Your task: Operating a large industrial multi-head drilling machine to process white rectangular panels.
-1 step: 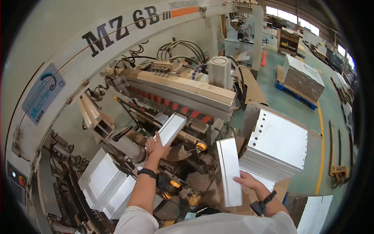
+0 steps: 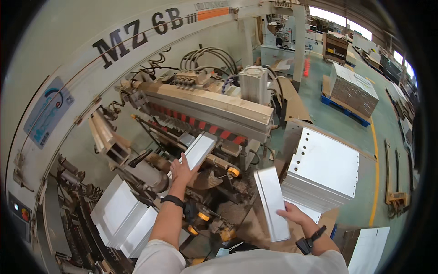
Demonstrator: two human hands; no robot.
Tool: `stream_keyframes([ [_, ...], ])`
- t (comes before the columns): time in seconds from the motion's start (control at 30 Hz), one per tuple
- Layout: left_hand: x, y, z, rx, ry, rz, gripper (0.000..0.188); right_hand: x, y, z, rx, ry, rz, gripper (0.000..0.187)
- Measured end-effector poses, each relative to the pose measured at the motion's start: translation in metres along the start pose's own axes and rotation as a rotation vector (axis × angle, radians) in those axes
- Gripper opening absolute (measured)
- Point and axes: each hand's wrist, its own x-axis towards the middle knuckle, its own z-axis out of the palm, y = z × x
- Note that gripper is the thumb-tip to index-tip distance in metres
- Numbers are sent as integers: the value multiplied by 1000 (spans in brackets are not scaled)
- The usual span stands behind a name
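Note:
My left hand [image 2: 183, 171] rests on a narrow white grooved panel [image 2: 201, 149] lying on the bed of a drilling machine [image 2: 205, 106]. Its thumb lies over the panel and the other fingers reach along the near end and edge. To the right, my right hand [image 2: 294, 213] grips the right long edge of a second white grooved panel [image 2: 270, 201], thumb on top and fingers hidden underneath. That panel is held in the air, its long side pointing away from me, beside a stack of white panels [image 2: 325, 164] with holes along two edges.
More white panels [image 2: 116, 208] are stacked at the left beside a metal rail. A hollow metal beam [image 2: 107, 139] and a cylinder stand near my left forearm. Yellow-capped machine parts [image 2: 232, 172] sit below the bed. Behind, a wrapped stack [image 2: 353, 91] rests on a blue pallet.
The panel in my right hand has shifted slightly to the right and tilted, with its far end swung left relative to the near end. My left hand stays on its panel.

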Motion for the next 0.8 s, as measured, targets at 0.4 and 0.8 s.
stream_keyframes([
  [0.4,2,10,-6,167,388,459,41,-64,95,-24,-1042,388,104,36],
  [0.8,19,40,-13,311,119,338,32,-19,199,-49,-1334,503,115,58],
])
